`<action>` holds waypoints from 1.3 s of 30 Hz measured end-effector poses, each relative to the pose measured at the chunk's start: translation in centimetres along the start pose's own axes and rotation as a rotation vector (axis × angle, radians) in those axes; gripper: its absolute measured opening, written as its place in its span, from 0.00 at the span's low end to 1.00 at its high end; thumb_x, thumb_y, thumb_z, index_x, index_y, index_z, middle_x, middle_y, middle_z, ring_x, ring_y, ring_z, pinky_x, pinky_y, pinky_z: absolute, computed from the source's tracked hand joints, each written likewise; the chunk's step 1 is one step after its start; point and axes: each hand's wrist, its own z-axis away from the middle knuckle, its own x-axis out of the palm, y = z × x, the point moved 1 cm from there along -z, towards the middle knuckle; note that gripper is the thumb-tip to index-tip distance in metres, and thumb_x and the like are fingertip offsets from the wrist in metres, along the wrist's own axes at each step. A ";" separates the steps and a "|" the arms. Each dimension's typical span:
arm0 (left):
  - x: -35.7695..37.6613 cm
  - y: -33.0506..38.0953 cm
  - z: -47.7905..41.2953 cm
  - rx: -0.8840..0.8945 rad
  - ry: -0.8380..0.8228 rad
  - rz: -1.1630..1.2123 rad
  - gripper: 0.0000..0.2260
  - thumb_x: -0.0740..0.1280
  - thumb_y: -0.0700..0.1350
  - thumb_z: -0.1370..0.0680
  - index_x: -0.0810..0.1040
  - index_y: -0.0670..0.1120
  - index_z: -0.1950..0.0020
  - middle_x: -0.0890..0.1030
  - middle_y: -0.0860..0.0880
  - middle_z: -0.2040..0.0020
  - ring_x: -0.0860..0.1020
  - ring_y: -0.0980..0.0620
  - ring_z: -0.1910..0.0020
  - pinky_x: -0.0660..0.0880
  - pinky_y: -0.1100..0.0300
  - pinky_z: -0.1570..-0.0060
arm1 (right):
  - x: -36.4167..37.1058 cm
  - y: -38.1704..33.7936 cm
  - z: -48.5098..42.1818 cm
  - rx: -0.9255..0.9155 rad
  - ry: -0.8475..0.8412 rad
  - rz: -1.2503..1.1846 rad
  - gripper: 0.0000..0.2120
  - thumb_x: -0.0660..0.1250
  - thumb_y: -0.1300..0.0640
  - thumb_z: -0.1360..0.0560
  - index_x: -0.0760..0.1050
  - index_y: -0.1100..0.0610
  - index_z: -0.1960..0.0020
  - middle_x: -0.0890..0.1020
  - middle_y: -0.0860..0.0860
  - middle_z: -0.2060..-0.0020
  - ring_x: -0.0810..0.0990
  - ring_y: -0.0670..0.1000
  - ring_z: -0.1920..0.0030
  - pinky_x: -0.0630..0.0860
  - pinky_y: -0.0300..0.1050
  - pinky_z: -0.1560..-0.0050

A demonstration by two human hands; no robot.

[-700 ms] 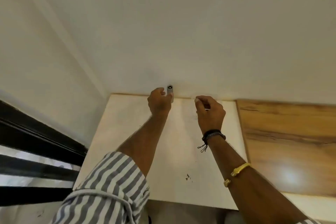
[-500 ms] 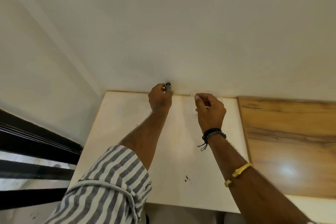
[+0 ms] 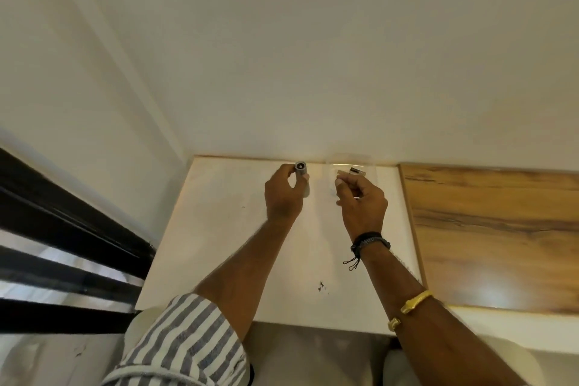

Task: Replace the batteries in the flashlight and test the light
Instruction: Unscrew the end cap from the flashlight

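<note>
Flashlight (image 3: 301,174) (left hand (image 3: 282,196)) at table (image 3: 219,229) edge

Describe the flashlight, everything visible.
The flashlight is a small silver-grey cylinder, metallic in look, held in the left hand near the far edge of the pale table, close to the wall. Its round end faces up toward the camera, showing a dark centre inside a lighter ring. Fingers wrap the upper body; the lower part sticks out below them. Whether that end is the lens or an open battery end cannot be told. No beam is visible.
</note>
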 end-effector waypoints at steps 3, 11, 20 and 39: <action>-1.1 0.4 4.0 0.080 -0.084 0.009 0.11 0.67 0.48 0.20 0.75 0.44 0.40 0.83 0.49 0.45 0.79 0.54 0.48 0.69 0.74 0.56 | -0.8 -0.7 2.8 0.000 -0.027 -0.043 0.05 0.72 0.59 0.23 0.83 0.48 0.52 0.85 0.45 0.60 0.85 0.53 0.56 0.83 0.40 0.65; -3.3 -1.2 12.7 0.272 -0.216 -0.004 0.08 0.64 0.47 0.18 0.72 0.48 0.39 0.80 0.55 0.49 0.78 0.59 0.51 0.77 0.61 0.52 | -3.7 0.1 9.4 -0.019 -0.117 -0.004 0.03 0.73 0.56 0.23 0.85 0.52 0.50 0.86 0.48 0.59 0.85 0.52 0.57 0.83 0.46 0.63; -3.6 -4.0 19.0 0.368 -0.325 -0.249 0.08 0.67 0.46 0.20 0.76 0.45 0.43 0.79 0.49 0.47 0.71 0.53 0.47 0.76 0.55 0.53 | -6.3 4.2 14.6 -0.032 -0.251 0.271 0.12 0.71 0.47 0.22 0.84 0.55 0.49 0.85 0.48 0.60 0.83 0.49 0.59 0.80 0.44 0.56; -2.4 -5.0 19.5 0.466 -0.391 -0.298 0.08 0.66 0.44 0.20 0.80 0.42 0.44 0.83 0.46 0.52 0.74 0.46 0.50 0.74 0.52 0.52 | -6.2 7.0 15.9 -0.158 -0.213 0.366 0.13 0.64 0.50 0.17 0.77 0.57 0.56 0.77 0.41 0.68 0.77 0.38 0.66 0.68 0.26 0.65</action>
